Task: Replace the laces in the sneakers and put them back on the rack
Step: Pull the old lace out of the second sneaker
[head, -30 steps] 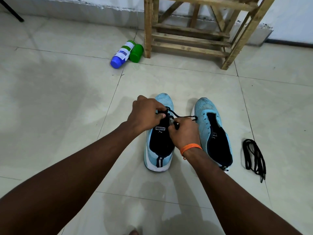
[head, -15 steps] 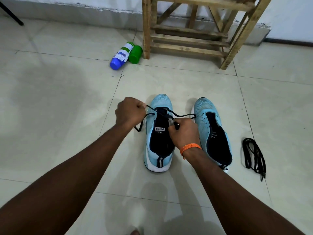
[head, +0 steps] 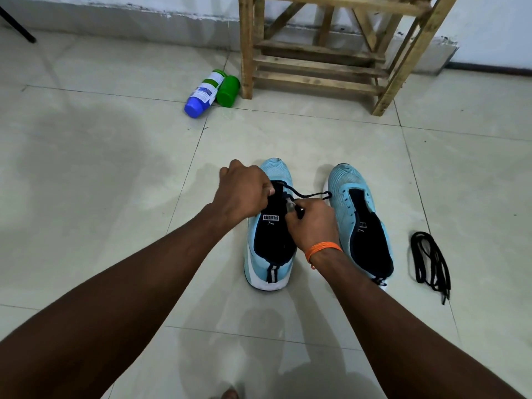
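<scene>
Half a second ago my left hand (head: 244,191) was out to the left of the first sneaker (head: 272,243), drawing the dark lace (head: 299,194) sideways. Now it is back over that sneaker's toe-side eyelets, so I judge one pull is finished and the next crossing is about to start, with the lacing barely begun. My left fingers are curled with the thumb pressed against them, pinching the lace just ahead of the tongue, knuckles up and wrist over the sneaker's left edge. My right hand (head: 313,223) has barely moved: it sits over the right side of the tongue, fingers bunched, pinching the lace near its tip, the orange band (head: 324,249) on its wrist toward the heel. A slack loop of lace runs off to the right, reaching the second sneaker (head: 359,226), which stands just beside and shows no lace. A coiled spare lace (head: 430,260) lies farther right, and the rack (head: 316,67) stands well beyond the toe.
</scene>
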